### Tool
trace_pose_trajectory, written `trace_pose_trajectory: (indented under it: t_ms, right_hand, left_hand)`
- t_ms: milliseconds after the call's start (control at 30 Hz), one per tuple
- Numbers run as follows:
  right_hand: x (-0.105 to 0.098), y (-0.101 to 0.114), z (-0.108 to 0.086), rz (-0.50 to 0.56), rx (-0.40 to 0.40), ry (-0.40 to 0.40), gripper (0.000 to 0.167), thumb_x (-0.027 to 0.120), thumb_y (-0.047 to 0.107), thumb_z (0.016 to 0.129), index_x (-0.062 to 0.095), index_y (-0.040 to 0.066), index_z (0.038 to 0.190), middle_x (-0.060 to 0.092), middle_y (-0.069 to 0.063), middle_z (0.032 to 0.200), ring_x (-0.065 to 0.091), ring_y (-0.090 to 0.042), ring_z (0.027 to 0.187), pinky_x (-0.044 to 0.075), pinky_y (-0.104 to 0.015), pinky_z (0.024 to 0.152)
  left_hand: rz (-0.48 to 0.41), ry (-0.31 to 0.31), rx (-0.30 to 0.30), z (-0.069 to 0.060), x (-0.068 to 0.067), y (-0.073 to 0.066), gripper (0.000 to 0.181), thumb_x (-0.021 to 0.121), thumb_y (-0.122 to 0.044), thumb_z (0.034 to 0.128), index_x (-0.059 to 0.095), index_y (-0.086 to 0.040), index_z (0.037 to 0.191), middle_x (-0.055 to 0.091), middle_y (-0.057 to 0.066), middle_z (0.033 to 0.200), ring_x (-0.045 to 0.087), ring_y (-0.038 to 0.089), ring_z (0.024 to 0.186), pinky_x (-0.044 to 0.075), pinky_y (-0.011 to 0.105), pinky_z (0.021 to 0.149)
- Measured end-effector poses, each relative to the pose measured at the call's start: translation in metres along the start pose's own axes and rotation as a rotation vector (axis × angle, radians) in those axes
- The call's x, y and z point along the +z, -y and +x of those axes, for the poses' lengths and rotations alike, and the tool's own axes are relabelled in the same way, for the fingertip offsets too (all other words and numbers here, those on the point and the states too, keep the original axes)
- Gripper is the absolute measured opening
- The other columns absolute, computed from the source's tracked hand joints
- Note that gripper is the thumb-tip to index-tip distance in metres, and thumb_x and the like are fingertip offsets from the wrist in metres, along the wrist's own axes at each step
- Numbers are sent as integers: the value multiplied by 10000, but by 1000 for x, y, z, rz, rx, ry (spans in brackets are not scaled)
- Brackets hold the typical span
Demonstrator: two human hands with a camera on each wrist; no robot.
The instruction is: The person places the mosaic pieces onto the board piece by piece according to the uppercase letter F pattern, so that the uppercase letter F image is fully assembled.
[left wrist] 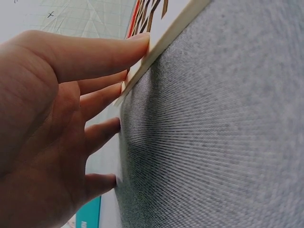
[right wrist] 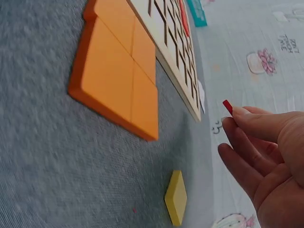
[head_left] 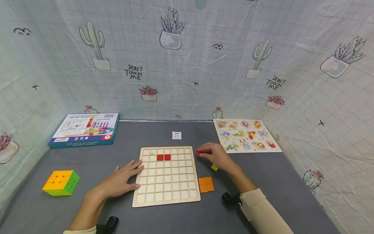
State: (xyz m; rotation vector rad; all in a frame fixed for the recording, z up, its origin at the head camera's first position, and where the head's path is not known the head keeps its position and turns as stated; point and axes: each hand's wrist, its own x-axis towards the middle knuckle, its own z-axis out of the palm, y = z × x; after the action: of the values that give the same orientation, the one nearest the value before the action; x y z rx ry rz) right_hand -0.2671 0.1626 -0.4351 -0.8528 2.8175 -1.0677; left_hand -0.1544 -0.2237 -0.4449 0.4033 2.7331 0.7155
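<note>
A wooden grid board (head_left: 150, 179) lies mid-table, with two red square tiles (head_left: 163, 157) side by side in its second row. With fingers spread, my left hand (head_left: 118, 182) rests at the board's left edge; in the left wrist view the thumb (left wrist: 137, 45) touches the rim. My right hand (head_left: 215, 155) pinches another red tile (right wrist: 228, 107) between thumb and fingertips, just off the board's right edge. Under that hand, a yellow tile (right wrist: 176, 198) lies on the cloth. Several orange tiles (head_left: 206, 184) sit grouped by the board's lower right side.
An orange, yellow and green puzzle cube (head_left: 60, 183) stands at left. Behind it lies a boxed game (head_left: 84, 130). A sticker-like board of cartoon insects (head_left: 246, 136) lies at back right. A small white printed card (head_left: 176, 135) is beyond the board. Patterned cloth hangs behind and at the sides.
</note>
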Motion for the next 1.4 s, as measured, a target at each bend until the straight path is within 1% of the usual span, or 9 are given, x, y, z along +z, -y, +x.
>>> trace_pose_trajectory:
  t_ms: [100,233,467,700,800,900,1033,1133,1400]
  right_hand:
    - [6,4,1,-13,21,24,232,724,126,940,780,84,1161,743,-81,1213,727,-232,1055,617,-300,857]
    - [13,10,3,-3,37,44,228,722,152,948,783,99,1161,738,-67,1224,727,-212,1032,607,-252,832]
    - [22,24,11,2,-21,51,209,726,121,939,790,79,1133,745,-71,1194,722,-219,998,597,-227,806]
    - [30,33,23,-7,-34,66,212,740,135,932,792,73,1127,748,-74,1192,719,-209,987,579,-190,789]
    - [33,36,27,-4,-27,74,222,753,129,920,790,67,1129,748,-79,1200,717,-218,971,571,-193,770]
    - [38,38,31,-10,-37,73,216,758,119,913,793,63,1119,753,-85,1193,722,-227,963,572,-207,762]
    - [44,42,36,-17,-43,64,208,768,120,904,798,66,1102,765,-83,1169,745,-228,968,596,-247,789]
    - [50,44,39,-10,-18,66,210,773,130,902,800,80,1105,774,-72,1159,753,-213,968,597,-246,799]
    - [60,49,43,9,-24,54,192,778,135,899,805,78,1080,786,-76,1124,751,-212,918,593,-230,760]
  left_hand:
    - [3,4,0,-1,0,1,770,738,-416,895,459,-110,1544,335,145,1674,220,507,1549,98,855,1108]
    - [0,12,-10,-2,1,1,769,740,-415,895,457,-118,1546,332,148,1674,219,508,1549,98,854,1109]
    - [-4,8,-15,-2,1,-1,766,741,-416,893,463,-117,1542,330,136,1678,213,496,1556,93,851,1115]
    - [0,2,-9,0,0,0,756,742,-406,897,467,-117,1540,327,137,1679,212,500,1555,91,854,1112]
    - [4,5,-4,1,-2,0,749,741,-400,901,469,-114,1538,325,137,1680,214,495,1556,97,853,1111]
    - [9,7,-5,0,-2,0,745,739,-398,904,469,-112,1538,325,138,1679,218,493,1556,103,852,1113]
    - [10,4,-4,0,-2,0,743,736,-401,906,469,-116,1538,326,138,1679,219,495,1555,101,851,1114]
    - [12,3,-2,1,-1,0,741,734,-401,908,468,-119,1540,325,134,1680,219,492,1556,99,850,1116]
    - [-2,4,0,0,-1,-2,729,731,-379,914,468,-110,1538,321,134,1682,215,485,1560,92,847,1121]
